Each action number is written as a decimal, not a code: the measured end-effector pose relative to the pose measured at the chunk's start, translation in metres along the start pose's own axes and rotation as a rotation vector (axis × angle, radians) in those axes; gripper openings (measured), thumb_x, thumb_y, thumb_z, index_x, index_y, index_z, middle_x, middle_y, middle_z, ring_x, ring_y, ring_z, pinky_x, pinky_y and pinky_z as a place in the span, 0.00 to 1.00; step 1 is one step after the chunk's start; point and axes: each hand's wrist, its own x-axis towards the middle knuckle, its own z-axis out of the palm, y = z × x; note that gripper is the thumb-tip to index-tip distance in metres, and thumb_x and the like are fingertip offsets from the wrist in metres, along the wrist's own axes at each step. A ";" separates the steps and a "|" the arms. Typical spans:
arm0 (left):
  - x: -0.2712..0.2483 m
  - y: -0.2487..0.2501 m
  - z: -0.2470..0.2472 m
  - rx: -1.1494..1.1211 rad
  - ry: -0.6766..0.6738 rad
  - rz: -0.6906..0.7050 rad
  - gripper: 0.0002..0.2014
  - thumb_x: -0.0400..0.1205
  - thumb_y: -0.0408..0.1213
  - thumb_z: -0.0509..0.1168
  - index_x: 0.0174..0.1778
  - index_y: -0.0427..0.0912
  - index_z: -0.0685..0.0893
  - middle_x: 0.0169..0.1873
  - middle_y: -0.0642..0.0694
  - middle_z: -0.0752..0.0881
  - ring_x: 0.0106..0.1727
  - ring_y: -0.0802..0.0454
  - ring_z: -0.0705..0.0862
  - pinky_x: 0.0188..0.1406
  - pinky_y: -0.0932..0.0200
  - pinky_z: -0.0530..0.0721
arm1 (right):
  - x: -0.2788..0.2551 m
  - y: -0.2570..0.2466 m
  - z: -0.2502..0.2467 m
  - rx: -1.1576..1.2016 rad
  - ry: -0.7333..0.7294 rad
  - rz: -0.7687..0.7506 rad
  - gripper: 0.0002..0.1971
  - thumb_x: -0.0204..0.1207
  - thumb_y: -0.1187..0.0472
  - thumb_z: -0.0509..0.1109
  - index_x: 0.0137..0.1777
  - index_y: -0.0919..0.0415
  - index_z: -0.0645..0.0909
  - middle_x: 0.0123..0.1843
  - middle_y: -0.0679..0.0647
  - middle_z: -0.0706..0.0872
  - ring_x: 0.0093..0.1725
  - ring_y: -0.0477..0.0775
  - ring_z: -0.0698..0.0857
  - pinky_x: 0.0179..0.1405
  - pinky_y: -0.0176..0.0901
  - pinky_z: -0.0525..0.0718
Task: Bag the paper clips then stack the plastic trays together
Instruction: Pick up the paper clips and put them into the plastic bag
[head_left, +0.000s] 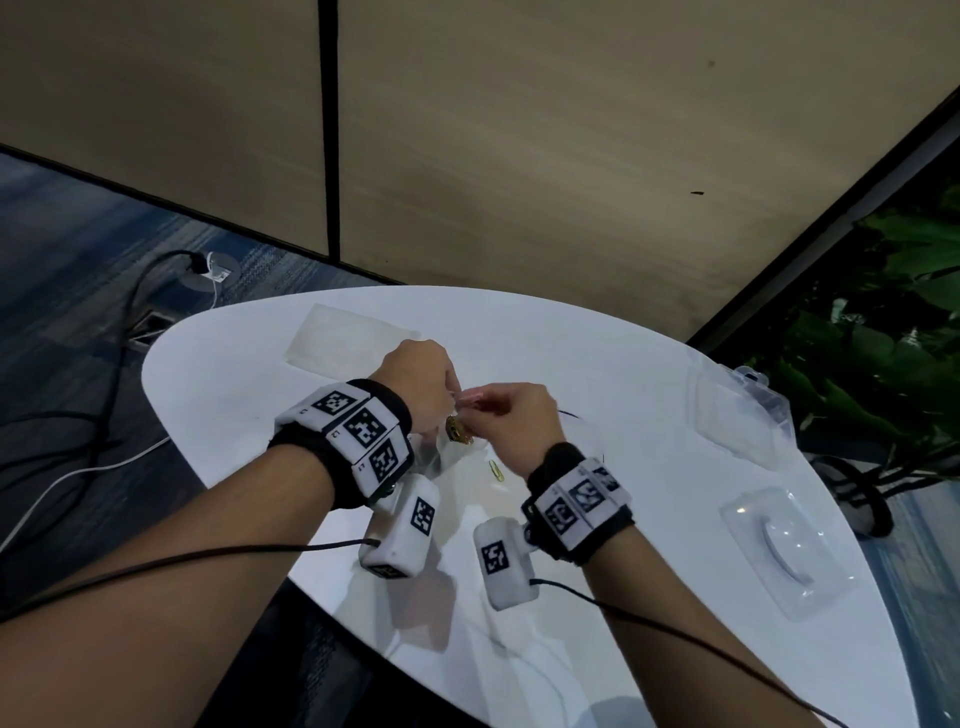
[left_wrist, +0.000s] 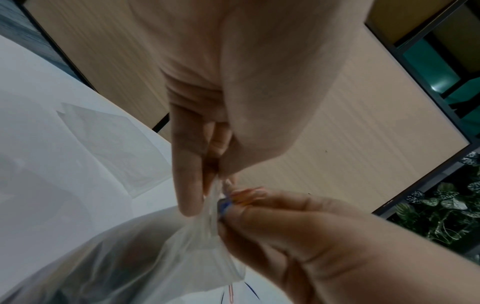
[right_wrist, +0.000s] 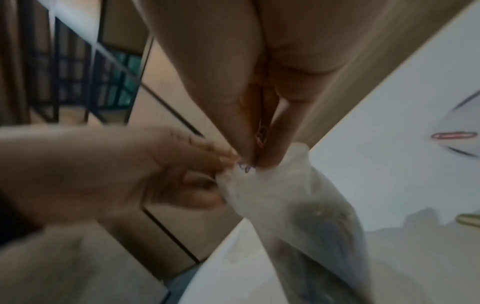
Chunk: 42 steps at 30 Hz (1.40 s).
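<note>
White worktop (head_left: 597, 364) | bagging step: my left hand (head_left: 415, 384) pinches bag (head_left: 441, 452) mouth, right hand (head_left: 514, 415) fingers feed clips | next: gold clip (head_left: 497, 471), then trays (head_left: 784, 551).

Head cam: above and behind both hands, angled down at the bench (head_left: 597, 353). Left wrist cam: under the left hand (left_wrist: 233, 92), close, facing along its fingers. Right wrist cam: same on the right hand (right_wrist: 249, 78). All three views share the bag (left_wrist: 161, 257) mouth between the hands.

2 trays (head_left: 735, 405), 1 bag (left_wrist: 166, 253), 2 hands (head_left: 415, 382)
</note>
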 end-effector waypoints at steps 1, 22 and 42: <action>0.000 0.000 0.000 -0.007 0.003 0.001 0.08 0.81 0.28 0.69 0.51 0.38 0.93 0.46 0.39 0.93 0.45 0.41 0.93 0.52 0.46 0.93 | -0.001 0.000 0.006 -0.118 0.013 -0.014 0.09 0.72 0.68 0.75 0.48 0.58 0.92 0.39 0.48 0.92 0.35 0.41 0.88 0.35 0.26 0.83; -0.001 -0.003 -0.010 -0.017 -0.004 -0.015 0.12 0.83 0.24 0.64 0.56 0.37 0.92 0.52 0.38 0.92 0.51 0.40 0.92 0.56 0.48 0.92 | 0.040 0.054 -0.070 -0.487 0.225 0.082 0.15 0.83 0.62 0.63 0.63 0.52 0.86 0.63 0.53 0.89 0.59 0.56 0.88 0.64 0.41 0.82; 0.001 -0.003 -0.005 0.018 -0.027 -0.034 0.12 0.80 0.23 0.67 0.53 0.39 0.93 0.47 0.39 0.93 0.47 0.41 0.93 0.52 0.46 0.93 | -0.014 0.159 -0.048 -1.274 -0.319 -0.108 0.34 0.85 0.40 0.40 0.87 0.52 0.38 0.88 0.47 0.36 0.87 0.60 0.40 0.84 0.65 0.49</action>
